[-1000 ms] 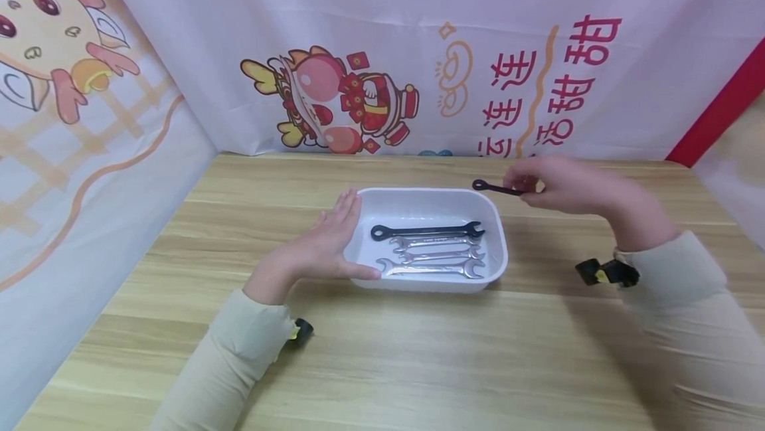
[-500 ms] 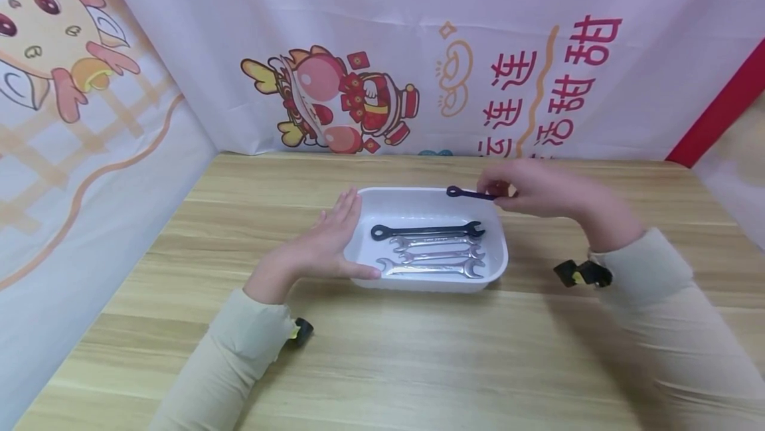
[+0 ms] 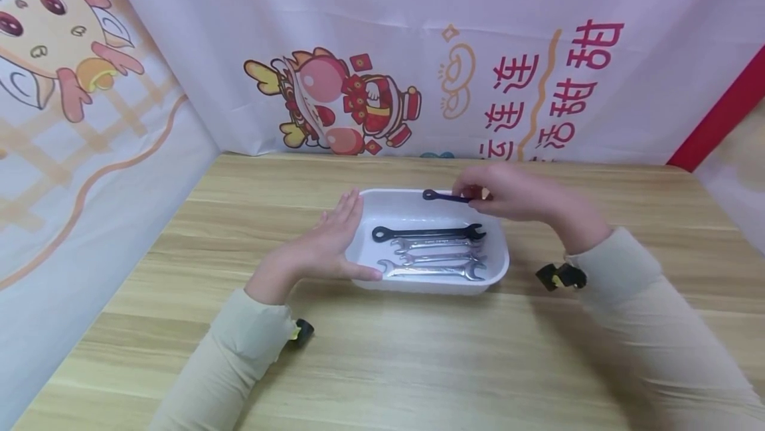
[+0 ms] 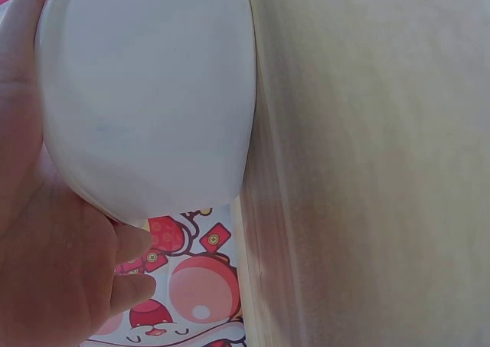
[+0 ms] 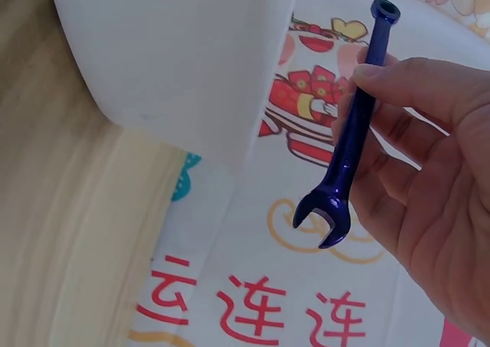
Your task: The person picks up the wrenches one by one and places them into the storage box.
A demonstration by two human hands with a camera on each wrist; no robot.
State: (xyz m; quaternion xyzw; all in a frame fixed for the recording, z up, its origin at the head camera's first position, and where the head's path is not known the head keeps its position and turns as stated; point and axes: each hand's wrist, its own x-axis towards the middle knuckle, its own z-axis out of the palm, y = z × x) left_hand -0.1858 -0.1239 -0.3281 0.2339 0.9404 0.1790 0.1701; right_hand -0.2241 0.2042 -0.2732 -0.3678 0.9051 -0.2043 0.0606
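Observation:
A white plastic container [image 3: 430, 286] sits on the table, with a black combination wrench [image 3: 427, 234] and several silver open-end wrenches [image 3: 433, 271] lying side by side in it. My left hand [image 3: 323, 245] rests against its left end, fingers straight towards the back rim and thumb along the front. The same end fills much of the left wrist view. Over the container's back right rim, my right hand [image 3: 508, 197] pinches a small dark combination wrench [image 5: 354, 136] between thumb and fingers. Its ring end points left; in the right wrist view it looks dark blue.
The wood-grain table [image 3: 418, 364] extends around the container. Behind it hangs a white cloth [image 3: 382, 6] with a cartoon dragon and red characters; another printed cloth [image 3: 107, 172] stands along the left side.
My right hand has moved left with the small wrench, from beyond the container's right end to over its back right rim. The left hand and the wrenches inside have stayed put.

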